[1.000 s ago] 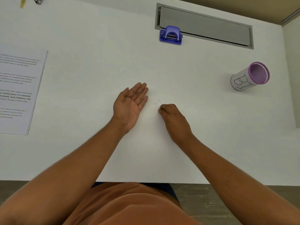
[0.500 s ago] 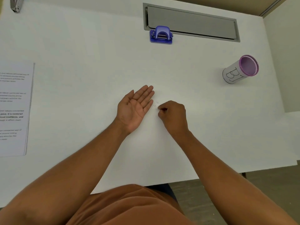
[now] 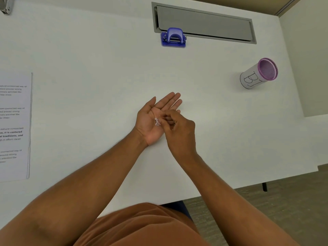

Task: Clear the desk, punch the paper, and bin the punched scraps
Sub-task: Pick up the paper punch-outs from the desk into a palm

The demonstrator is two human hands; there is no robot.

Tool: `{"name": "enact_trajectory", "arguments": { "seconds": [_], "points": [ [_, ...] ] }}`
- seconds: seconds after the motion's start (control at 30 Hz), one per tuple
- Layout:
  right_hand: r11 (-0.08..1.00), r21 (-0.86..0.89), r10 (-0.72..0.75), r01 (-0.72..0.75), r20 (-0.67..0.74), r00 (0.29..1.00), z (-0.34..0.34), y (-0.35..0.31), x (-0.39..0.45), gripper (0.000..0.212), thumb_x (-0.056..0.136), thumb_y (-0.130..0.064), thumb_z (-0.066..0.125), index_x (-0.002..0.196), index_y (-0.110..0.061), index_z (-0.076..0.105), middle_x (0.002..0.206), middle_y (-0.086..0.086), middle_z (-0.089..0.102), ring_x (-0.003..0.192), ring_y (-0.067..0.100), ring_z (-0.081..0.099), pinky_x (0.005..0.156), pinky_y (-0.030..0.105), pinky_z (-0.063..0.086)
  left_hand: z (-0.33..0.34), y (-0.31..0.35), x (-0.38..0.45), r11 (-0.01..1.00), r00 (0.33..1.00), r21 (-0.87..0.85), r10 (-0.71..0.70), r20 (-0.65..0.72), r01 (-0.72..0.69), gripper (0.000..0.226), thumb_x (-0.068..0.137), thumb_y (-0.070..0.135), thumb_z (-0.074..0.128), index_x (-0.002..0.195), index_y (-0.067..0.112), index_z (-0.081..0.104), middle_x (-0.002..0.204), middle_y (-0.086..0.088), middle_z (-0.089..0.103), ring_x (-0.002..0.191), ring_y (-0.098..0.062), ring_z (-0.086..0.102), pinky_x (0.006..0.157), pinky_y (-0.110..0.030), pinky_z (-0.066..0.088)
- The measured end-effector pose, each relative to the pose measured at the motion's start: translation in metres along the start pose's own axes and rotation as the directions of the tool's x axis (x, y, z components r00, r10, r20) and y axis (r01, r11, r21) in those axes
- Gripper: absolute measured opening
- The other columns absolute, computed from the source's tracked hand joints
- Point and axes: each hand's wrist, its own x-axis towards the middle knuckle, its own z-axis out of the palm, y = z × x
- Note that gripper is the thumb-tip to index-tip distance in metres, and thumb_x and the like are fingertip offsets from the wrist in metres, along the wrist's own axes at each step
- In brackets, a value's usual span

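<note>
My left hand (image 3: pixel 152 119) lies palm up on the white desk (image 3: pixel 88 50), fingers straight, with several small white paper scraps (image 3: pixel 157 121) resting in the palm. My right hand (image 3: pixel 179 128) hovers over that palm with its fingertips curled together just above the scraps; whether it still pinches a scrap is hidden. A purple hole punch (image 3: pixel 173 37) stands at the far middle of the desk. The bin (image 3: pixel 258 74), a white cylinder with a purple mesh rim and "BI" written on it, lies tilted at the right.
Printed paper sheets (image 3: pixel 14 125) lie at the left edge. A grey cable tray lid (image 3: pixel 204 23) is set into the desk behind the punch. A metal object (image 3: pixel 6 6) sits at the far left corner. The desk's front edge runs close to my body.
My right hand left the desk surface, where it was pinching scraps, and moved left over my left palm. Scraps now lie in that palm. The left hand stayed palm up.
</note>
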Motion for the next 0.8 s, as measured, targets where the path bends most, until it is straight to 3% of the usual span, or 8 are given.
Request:
{"name": "enact_trajectory", "arguments": {
  "seconds": [0.27,0.4,0.5,0.63,0.7,0.8],
  "points": [
    [0.983,0.139,0.119,-0.118,0.003,0.993,0.003,-0.001,0.008,0.022,0.085,-0.009,0.081,0.105,-0.018,0.076,0.092,-0.014,0.076,0.084,0.0,0.071,0.078,0.011,0.054,0.001,0.006,-0.001,1.0,0.999,0.013,-0.025,0.035,0.025,0.058,0.113,0.039,0.028,0.157,0.004,0.046,0.16,-0.013,0.052,0.151,-0.026,0.048,0.127,-0.044,0.033],
    [0.973,0.219,0.094,-0.067,-0.115,0.989,-0.012,0.01,0.012,0.016,0.094,-0.013,0.065,0.103,-0.021,0.076,0.095,-0.011,0.077,0.09,0.012,0.075,0.08,0.029,0.062,-0.002,0.017,-0.002,1.0,0.999,-0.018,0.016,0.036,-0.015,0.057,0.114,0.037,0.03,0.156,0.003,0.045,0.162,-0.015,0.05,0.152,-0.03,0.046,0.131,-0.045,0.025],
    [1.0,-0.019,-0.004,0.001,-0.182,0.983,-0.026,0.037,0.02,0.026,0.093,-0.001,0.055,0.101,-0.013,0.077,0.101,-0.003,0.076,0.095,0.012,0.073,0.084,0.04,0.06,-0.007,0.033,-0.003,0.996,0.996,-0.033,0.083,0.029,-0.082,0.055,0.113,0.036,0.032,0.154,0.002,0.048,0.161,-0.017,0.05,0.152,-0.031,0.046,0.131,-0.045,0.027],
    [0.92,-0.374,-0.097,0.12,0.08,0.992,-0.022,0.063,0.033,0.039,0.095,0.007,0.05,0.125,-0.006,0.07,0.13,0.01,0.066,0.123,0.026,0.06,0.112,0.038,0.047,-0.012,0.052,-0.002,0.988,0.989,-0.037,0.149,0.02,-0.148,0.054,0.113,0.035,0.033,0.154,0.002,0.049,0.159,-0.019,0.052,0.149,-0.032,0.049,0.128,-0.045,0.033],
    [0.876,-0.418,-0.154,0.24,0.23,0.961,-0.015,0.065,0.039,0.041,0.1,-0.002,0.052,0.14,-0.005,0.061,0.146,0.013,0.056,0.139,0.029,0.049,0.12,0.033,0.037,-0.012,0.056,-0.002,0.986,0.986,-0.041,0.163,0.021,-0.162,0.054,0.113,0.035,0.034,0.154,0.002,0.049,0.159,-0.019,0.052,0.148,-0.032,0.051,0.126,-0.045,0.036],
    [0.793,-0.428,-0.264,0.434,0.401,0.877,-0.005,0.068,0.042,0.042,0.105,-0.017,0.054,0.145,-0.004,0.056,0.155,0.015,0.048,0.146,0.03,0.042,0.121,0.038,0.037,-0.013,0.056,-0.003,0.986,0.986,-0.044,0.165,0.032,-0.163,0.054,0.113,0.035,0.034,0.153,0.001,0.049,0.159,-0.019,0.052,0.148,-0.032,0.051,0.125,-0.044,0.039]
  ]
}}
